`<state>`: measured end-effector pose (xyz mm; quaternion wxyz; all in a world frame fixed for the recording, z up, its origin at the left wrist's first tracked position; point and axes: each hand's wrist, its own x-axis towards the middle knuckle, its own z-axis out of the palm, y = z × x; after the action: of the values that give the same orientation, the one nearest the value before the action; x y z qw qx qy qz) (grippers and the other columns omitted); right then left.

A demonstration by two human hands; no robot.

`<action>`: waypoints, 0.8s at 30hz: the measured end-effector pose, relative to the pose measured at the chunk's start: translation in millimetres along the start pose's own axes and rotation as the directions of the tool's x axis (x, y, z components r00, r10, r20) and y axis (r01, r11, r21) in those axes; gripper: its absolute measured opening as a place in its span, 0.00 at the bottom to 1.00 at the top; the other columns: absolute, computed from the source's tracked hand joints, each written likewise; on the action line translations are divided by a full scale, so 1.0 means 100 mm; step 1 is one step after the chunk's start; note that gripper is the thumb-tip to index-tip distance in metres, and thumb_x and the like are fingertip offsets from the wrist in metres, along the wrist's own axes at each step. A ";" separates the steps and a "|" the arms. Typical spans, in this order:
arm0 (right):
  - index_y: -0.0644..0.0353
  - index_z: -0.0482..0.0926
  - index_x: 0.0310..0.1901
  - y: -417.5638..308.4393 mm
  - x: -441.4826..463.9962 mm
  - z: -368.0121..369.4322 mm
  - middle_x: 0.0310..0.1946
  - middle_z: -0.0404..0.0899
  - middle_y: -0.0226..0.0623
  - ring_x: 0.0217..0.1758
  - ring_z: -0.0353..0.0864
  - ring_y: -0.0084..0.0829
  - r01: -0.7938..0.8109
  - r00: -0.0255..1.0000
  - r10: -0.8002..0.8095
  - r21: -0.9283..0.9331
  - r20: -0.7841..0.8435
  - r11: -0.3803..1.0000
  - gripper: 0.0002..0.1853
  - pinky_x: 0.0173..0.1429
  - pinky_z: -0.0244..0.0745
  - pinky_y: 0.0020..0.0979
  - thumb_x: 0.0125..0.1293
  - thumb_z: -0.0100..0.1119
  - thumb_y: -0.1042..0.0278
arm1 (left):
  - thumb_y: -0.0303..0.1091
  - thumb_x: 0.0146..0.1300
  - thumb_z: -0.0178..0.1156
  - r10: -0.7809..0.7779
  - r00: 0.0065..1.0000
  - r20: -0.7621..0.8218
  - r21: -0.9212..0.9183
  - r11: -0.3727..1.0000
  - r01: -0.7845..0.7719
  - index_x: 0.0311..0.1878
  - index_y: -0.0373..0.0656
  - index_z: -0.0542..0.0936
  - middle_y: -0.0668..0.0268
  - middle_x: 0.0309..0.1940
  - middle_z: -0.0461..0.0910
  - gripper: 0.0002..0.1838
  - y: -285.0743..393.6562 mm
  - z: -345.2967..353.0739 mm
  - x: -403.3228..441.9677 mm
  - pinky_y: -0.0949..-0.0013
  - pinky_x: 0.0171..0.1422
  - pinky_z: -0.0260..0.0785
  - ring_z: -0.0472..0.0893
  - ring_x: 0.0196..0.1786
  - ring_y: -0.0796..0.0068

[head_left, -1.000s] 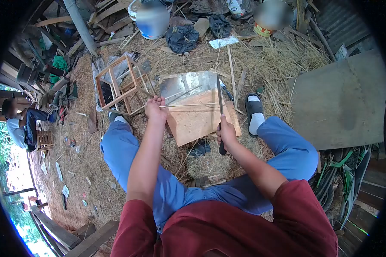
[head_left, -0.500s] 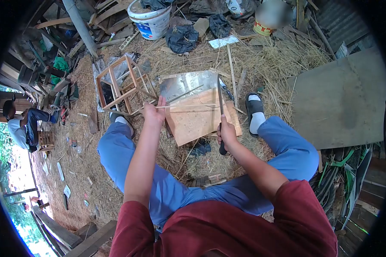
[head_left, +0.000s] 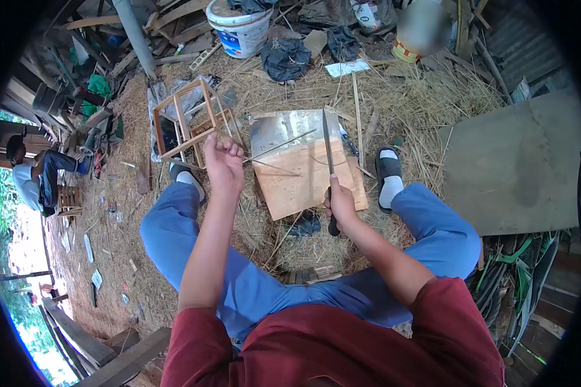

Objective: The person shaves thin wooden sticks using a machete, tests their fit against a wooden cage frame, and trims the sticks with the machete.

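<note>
My right hand [head_left: 342, 205] is wrapped around the black handle of a long knife [head_left: 330, 148], its blade pointing away from me over the board's right side. Curled fingers of my left hand [head_left: 224, 164] hold the near end of a thin wooden strip [head_left: 274, 168], which slants across the wooden board [head_left: 290, 197]. A shiny metal sheet [head_left: 272, 129] covers the board's far part. Another thin stick [head_left: 290, 142] lies across board and sheet. Just beyond my left hand stands an open wooden frame [head_left: 181, 117].
My feet in dark sandals flank the board. A white bucket [head_left: 239, 35] and black plastic bags [head_left: 285, 59] lie farther off. At right is a large flat panel [head_left: 507, 168]. Another person [head_left: 29, 177] sits at far left. Straw and scraps cover the ground.
My left hand has lifted and its fingers have curled in; the strip now slants toward me at its far end. The knife stays in my right hand, its tip shifted slightly left.
</note>
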<state>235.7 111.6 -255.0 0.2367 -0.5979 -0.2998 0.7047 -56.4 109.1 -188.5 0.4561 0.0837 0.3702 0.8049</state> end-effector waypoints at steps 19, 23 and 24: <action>0.54 0.71 0.30 -0.07 -0.44 0.63 0.17 0.67 0.27 0.12 0.62 0.24 -0.069 0.980 0.083 -0.085 0.181 0.994 0.30 0.19 0.61 0.31 0.78 0.46 0.33 | 0.32 0.80 0.46 0.206 0.957 0.206 0.179 0.953 -0.243 0.49 0.45 0.65 0.65 0.35 0.72 0.03 0.09 0.28 -0.23 0.67 0.46 0.66 0.70 0.38 0.75; 0.54 0.70 0.30 -0.11 -0.47 0.68 0.17 0.67 0.26 0.12 0.62 0.24 -0.046 0.977 0.072 -0.129 0.199 0.991 0.30 0.18 0.61 0.30 0.78 0.46 0.34 | 0.30 0.81 0.49 0.315 0.904 0.290 0.482 0.768 -0.422 0.52 0.40 0.69 0.64 0.36 0.79 0.05 0.12 0.18 -0.20 0.68 0.49 0.72 0.77 0.39 0.76; 0.54 0.70 0.30 -0.13 -0.49 0.69 0.17 0.67 0.26 0.12 0.62 0.24 -0.054 0.976 0.079 -0.128 0.204 0.990 0.30 0.18 0.60 0.30 0.78 0.46 0.34 | 0.30 0.81 0.50 0.317 0.890 0.327 0.516 0.729 -0.449 0.54 0.38 0.70 0.61 0.38 0.83 0.06 0.15 0.20 -0.23 0.68 0.53 0.74 0.80 0.41 0.75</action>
<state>175.4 77.6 -204.3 0.1434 -0.5435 -0.3452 0.7516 -43.6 96.6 -159.8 0.2693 0.3803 0.5194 0.7163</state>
